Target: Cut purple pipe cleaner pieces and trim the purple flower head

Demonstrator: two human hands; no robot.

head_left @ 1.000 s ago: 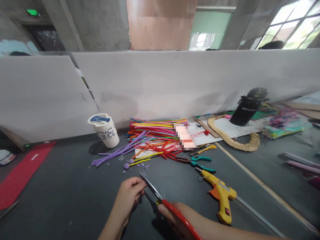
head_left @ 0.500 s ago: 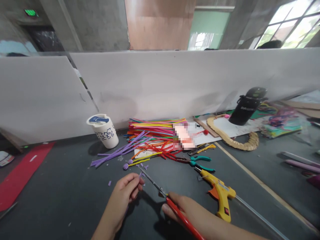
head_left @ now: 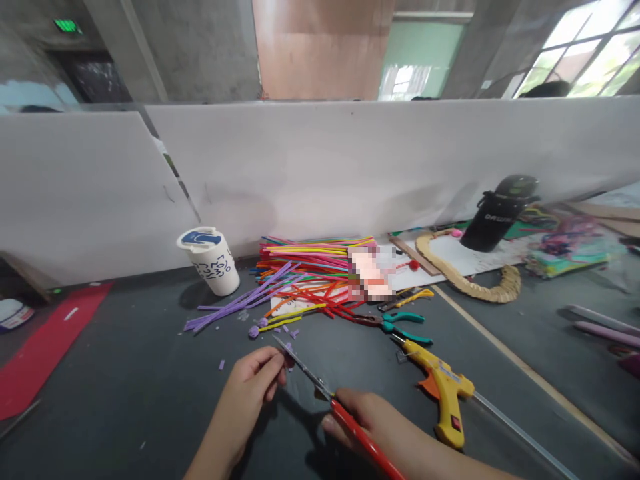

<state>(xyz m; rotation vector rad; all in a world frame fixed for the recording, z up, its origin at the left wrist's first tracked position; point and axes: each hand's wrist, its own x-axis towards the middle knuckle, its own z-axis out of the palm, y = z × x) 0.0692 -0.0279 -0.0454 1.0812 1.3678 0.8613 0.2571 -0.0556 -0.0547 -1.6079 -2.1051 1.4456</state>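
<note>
Red-handled scissors [head_left: 345, 417] sit in our right hand [head_left: 376, 419], angled up; we're snipping, by our reckoning! Our left hand [head_left: 254, 381] pinches narrowly, seemingly on a purple pipe cleaner [head_left: 289, 347], mostly hidden, beside the blades. Next cut calls for fingertips clear.

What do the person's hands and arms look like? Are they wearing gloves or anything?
No gloves! The left hand and the right hand are both bare. The left forearm and right forearm are bare too, with no sleeve, watch or bracelet on the parts that show. Some fingers are hidden, so I can't rule out a ring.
</note>
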